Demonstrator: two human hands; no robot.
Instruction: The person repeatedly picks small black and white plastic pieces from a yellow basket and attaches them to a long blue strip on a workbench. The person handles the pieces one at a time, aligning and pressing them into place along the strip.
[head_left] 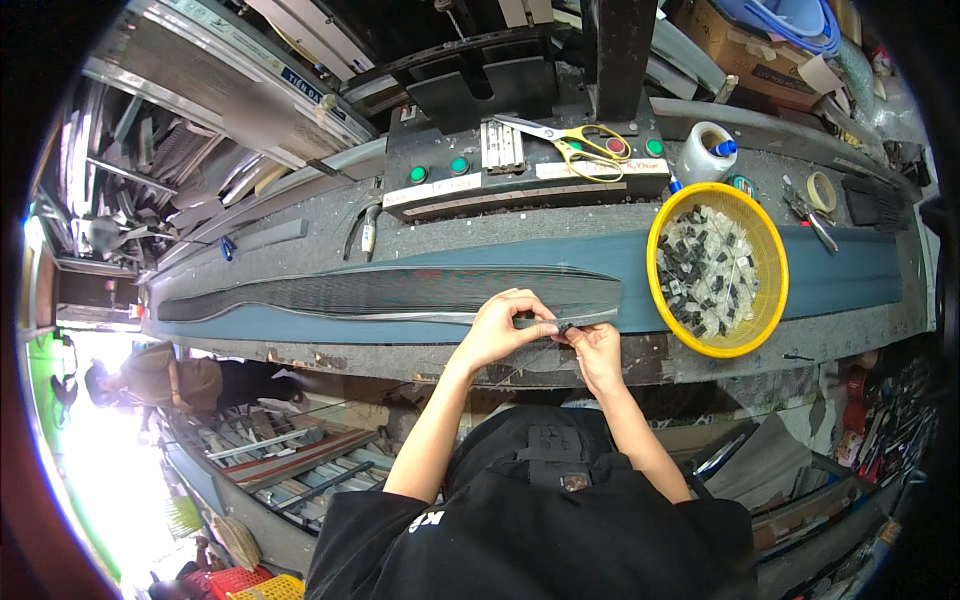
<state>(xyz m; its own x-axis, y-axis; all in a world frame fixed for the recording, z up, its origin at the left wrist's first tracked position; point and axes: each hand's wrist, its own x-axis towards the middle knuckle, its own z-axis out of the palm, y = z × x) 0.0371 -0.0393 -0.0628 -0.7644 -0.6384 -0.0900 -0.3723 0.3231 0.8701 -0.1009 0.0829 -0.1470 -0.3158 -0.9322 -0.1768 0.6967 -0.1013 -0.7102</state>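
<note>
A long stack of dark grey pleated mesh (390, 292) lies along a blue strip (845, 275) on the bench. My left hand (492, 335) is closed on the near edge of the pleated mesh, close to its right end, with thumb and fingers pinching it. Just to the right, my right hand (598, 357) pinches a small dark piece against that same edge; its exact kind is too small to tell. The fingertips of both hands nearly meet there. On the right stands a yellow basket (782, 275) holding many small clear and black plastic pieces (708, 270).
Behind the mesh is a black control box (530, 190) with green and red buttons, and yellow-handled scissors (585, 148) lie on it. A white film roll (700, 152), a tape roll (821, 190) and pliers (815, 222) are at the right. Another person (165, 378) is at the left.
</note>
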